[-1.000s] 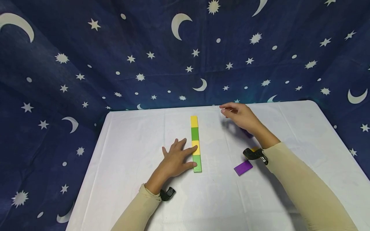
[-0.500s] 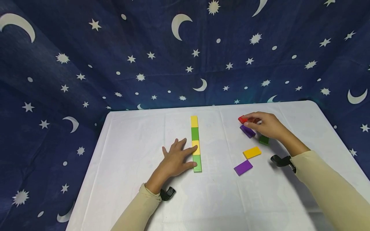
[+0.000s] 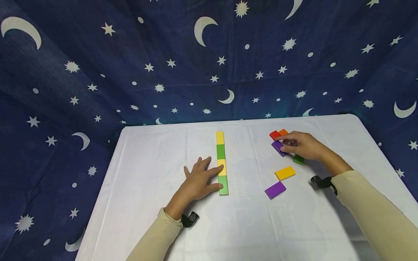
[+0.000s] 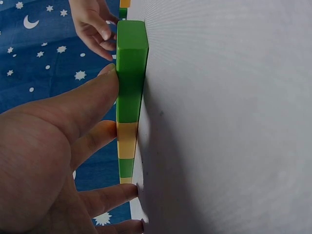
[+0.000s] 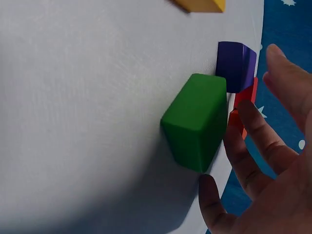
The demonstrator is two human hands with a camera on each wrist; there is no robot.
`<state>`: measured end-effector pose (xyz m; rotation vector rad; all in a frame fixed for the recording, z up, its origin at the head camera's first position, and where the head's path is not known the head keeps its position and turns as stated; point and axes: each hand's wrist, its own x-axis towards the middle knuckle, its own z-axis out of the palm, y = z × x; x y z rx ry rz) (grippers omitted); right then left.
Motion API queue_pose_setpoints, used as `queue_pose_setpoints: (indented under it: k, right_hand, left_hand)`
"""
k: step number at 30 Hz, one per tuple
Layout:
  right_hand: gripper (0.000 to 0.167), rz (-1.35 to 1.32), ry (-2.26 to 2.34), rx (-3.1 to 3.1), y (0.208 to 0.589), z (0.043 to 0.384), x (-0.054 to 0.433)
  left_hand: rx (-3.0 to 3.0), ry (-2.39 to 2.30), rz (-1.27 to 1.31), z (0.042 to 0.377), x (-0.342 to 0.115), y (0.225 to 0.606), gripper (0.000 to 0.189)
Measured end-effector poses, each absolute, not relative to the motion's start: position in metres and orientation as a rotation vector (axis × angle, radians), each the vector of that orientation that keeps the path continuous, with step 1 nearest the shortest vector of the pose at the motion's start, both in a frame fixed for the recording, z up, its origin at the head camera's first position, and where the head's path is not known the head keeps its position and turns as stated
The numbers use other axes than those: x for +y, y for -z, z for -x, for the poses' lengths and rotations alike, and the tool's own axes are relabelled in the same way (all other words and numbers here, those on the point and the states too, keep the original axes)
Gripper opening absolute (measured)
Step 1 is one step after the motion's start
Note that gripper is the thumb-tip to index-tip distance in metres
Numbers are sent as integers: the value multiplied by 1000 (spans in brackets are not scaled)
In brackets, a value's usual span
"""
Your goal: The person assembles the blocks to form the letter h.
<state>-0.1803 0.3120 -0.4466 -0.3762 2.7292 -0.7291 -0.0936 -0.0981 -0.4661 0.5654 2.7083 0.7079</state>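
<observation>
Spread out, my left hand lies beside a straight row of blocks. Its index fingertip rests on a yellow block and its thumb touches the light green block at the near end. Beyond these, the row continues with a green block and a yellow block. My right hand hovers over the loose blocks, thumb apart from the fingers and nothing gripped. A dark purple block is below its thumb and index finger. A red block and an orange block lie just beyond.
A green block stands close under my right hand, partly hidden in the head view. Nearer to me lie a yellow-orange block and a purple block. The white table ends at a dark blue star-patterned cloth.
My right hand has moved right from near the table's back edge to the loose blocks, then slightly toward me, uncovering the orange block. The left hand and the row stay put.
</observation>
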Motion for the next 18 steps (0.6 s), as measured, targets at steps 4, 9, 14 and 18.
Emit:
queue_pose_setpoints:
  k: [4, 9, 14, 18]
  right_hand:
    - [49, 367, 694, 2702, 449, 183, 314]
    - [53, 384, 663, 2673, 450, 184, 315]
    - [55, 424, 649, 2670, 450, 185, 313]
    - [53, 428, 673, 2684, 453, 185, 313]
  left_hand:
    - [2708, -704, -564, 94, -98, 466, 65]
    - [2714, -709, -573, 94, -98, 468, 64]
    - [2716, -705, -569, 94, -98, 467, 65]
    - [2714, -708, -563, 94, -98, 467, 64]
